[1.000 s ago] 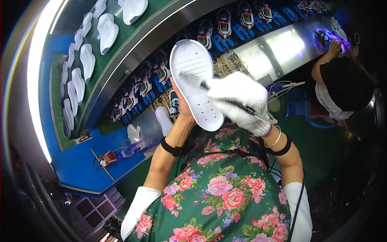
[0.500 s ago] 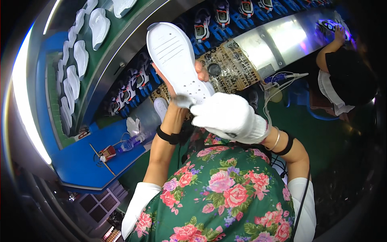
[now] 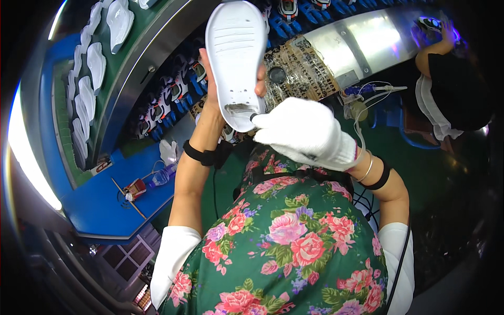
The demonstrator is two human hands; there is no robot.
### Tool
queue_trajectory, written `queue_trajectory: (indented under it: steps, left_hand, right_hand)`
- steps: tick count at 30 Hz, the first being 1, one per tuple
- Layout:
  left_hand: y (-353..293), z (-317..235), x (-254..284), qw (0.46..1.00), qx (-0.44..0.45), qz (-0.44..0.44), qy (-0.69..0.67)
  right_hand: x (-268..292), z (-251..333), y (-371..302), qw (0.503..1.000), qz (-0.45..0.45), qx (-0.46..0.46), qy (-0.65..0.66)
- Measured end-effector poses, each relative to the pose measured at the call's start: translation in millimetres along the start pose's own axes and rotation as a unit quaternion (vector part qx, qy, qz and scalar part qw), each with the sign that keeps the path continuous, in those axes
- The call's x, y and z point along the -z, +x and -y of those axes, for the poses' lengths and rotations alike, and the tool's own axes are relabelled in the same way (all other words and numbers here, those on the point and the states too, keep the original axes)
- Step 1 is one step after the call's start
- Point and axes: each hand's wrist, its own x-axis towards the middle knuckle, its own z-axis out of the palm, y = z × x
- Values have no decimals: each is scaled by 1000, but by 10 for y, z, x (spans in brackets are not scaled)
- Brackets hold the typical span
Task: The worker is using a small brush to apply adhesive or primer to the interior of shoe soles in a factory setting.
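Observation:
My left hand (image 3: 212, 92) grips a white shoe sole (image 3: 236, 58) from behind, its thumb and fingertips wrapped around the two edges. The sole stands almost upright, inner side toward me, toe end up; grooves and small holes mark its surface. A white knitted glove covers my right hand (image 3: 302, 131). Its fingers are closed on a brush with a dark handle, most of which the glove hides. The brush head (image 3: 240, 108) rests inside the heel end of the sole, looking slightly smeared by motion.
Shoe uppers (image 3: 176, 92) on blue supports line a metal conveyor (image 3: 367, 44), with a cardboard sheet (image 3: 299, 73) over part of it. More white soles (image 3: 96, 63) lie on a green belt at left. A blue table (image 3: 100, 210) holds a bottle (image 3: 159, 178). Another person's hand (image 3: 446, 32) works at right.
The sole has moved up and turned more upright. The brush has gone from a blurred spot beside the sole's edge to inside its heel. My right hand has shifted slightly upward.

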Motion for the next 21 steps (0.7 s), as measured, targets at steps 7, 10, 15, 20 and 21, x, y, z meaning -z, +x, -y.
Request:
queue_trajectory:
  steps: [7, 10, 15, 20, 21]
  left_hand:
    - [36, -1, 123, 993, 100, 64, -2]
    - [60, -49, 144, 988, 146, 26, 38]
    - [69, -109, 150, 980, 167, -7, 105]
    - [-4, 191, 281, 995, 33, -61, -67]
    - [-38, 268, 257, 994, 10, -109, 18]
  right_hand:
    - [-73, 54, 16, 989, 91, -6, 115]
    - [10, -58, 16, 998, 41, 8, 42]
    - [46, -11, 35, 975, 66, -117, 178]
    - [229, -126, 64, 906, -110, -325, 249]
    - [285, -146, 113, 922, -110, -315, 196]
